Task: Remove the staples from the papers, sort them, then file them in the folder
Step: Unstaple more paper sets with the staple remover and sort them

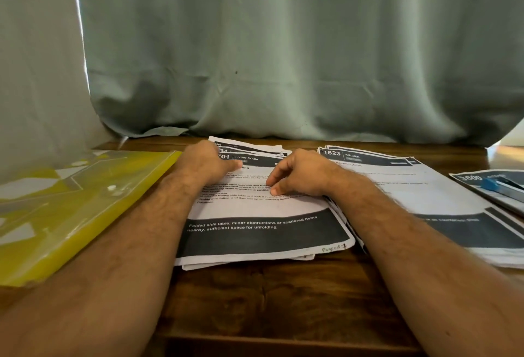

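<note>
Three paper piles and a yellow folder on the table
Middle stack (263, 214) fanned, second pile (425, 197) right, third (482, 183) far right; folder (71, 214) lies flat, left.

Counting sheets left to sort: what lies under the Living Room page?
More sheets lie under the Living Room page; their edges poke out above and below. Their number and print are covered.

Wooden table (283, 300), yellow folder (71, 214), three paper stacks (263, 231), possibly a staple remover (499, 185).

both hands (252, 172) seemingly resting on papers (263, 214)
</note>
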The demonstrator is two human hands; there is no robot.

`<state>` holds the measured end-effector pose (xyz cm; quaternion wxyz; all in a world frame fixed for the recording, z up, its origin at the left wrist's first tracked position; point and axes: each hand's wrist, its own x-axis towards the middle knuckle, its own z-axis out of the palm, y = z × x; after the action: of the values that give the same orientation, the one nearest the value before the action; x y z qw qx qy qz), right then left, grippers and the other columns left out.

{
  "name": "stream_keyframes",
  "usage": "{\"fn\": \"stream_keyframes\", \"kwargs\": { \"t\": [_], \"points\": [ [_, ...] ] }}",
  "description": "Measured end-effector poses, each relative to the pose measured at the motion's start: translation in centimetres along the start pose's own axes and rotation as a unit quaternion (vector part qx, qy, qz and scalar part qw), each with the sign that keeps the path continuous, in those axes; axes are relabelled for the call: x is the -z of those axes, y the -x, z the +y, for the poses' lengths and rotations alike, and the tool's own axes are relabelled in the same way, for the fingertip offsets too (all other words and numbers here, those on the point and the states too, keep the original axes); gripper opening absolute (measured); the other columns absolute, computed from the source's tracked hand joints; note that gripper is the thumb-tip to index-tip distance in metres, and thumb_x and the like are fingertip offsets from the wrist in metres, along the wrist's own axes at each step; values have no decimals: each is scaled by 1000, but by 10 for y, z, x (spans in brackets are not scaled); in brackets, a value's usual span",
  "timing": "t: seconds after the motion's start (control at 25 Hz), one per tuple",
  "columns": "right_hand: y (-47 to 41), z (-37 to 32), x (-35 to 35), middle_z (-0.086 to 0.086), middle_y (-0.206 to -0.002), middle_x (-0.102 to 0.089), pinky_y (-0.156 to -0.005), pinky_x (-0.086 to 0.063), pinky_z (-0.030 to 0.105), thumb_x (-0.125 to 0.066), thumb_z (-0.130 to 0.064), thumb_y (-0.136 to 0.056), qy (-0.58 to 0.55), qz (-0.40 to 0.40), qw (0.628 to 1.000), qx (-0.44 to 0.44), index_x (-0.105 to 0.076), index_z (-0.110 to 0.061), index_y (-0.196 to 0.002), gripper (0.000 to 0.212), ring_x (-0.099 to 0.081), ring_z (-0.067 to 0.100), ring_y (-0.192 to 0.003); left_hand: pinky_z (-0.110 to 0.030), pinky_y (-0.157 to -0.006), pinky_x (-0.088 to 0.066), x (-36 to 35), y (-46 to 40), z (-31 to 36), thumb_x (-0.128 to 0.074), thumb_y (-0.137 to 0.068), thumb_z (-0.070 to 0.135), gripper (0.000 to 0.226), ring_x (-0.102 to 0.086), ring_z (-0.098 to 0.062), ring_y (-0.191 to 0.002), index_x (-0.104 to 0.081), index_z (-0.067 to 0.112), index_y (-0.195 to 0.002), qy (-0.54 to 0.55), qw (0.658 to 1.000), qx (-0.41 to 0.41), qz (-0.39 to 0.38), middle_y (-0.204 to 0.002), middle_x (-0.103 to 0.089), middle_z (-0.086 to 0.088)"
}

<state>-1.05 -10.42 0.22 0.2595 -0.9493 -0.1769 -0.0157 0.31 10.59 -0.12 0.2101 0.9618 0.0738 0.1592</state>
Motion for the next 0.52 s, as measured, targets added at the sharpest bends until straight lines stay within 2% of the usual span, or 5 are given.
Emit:
{"fn": "stream_keyframes", "kwargs": {
  "t": [0.12,0.2,0.36,0.52],
  "points": [
    [0,1,-1,-17,-98,-69,-84,-45,23,-84,-31,-76,-3,-3,1000,-2,-78,-34,-95,19,-58,-1,-93,-30,-88,-43,-7,1,1,-81,-76,54,67,-56,-20,-105,-59,18,-128,59,996,-1,-69,-122,-62,0],
    [0,2,-1,-17,-98,-69,-84,-45,23,-84,-31,-76,-3,-3,1000,-1,-78,-34,-94,19,-58,-1,-93,-33,-94,-47,-13,-4,-3,-85,-67,57,77,-57,-20,-108,-55,19,-127,70,995,10,-76,-122,-63,3],
    [0,2,-1,-17,-95,-70,-85,-47,24,-84,-31,-75,-1,1,1000,3,-78,-34,-92,18,-59,-1,-92,-43,-103,-48,-18,-9,-5,-85,-60,65,94,-56,-27,-121,-49,21,-135,58,997,25,-49,-131,-61,-4],
    [1,1,-1,-17,-96,-70,-84,-45,22,-84,-30,-76,-4,-3,1000,7,-78,-34,-94,19,-59,-2,-92,-40,-100,-49,-15,-12,-8,-89,-70,44,88,-57,-28,-122,-45,16,-141,90,995,34,2,-135,-60,-6]
  ]
}}
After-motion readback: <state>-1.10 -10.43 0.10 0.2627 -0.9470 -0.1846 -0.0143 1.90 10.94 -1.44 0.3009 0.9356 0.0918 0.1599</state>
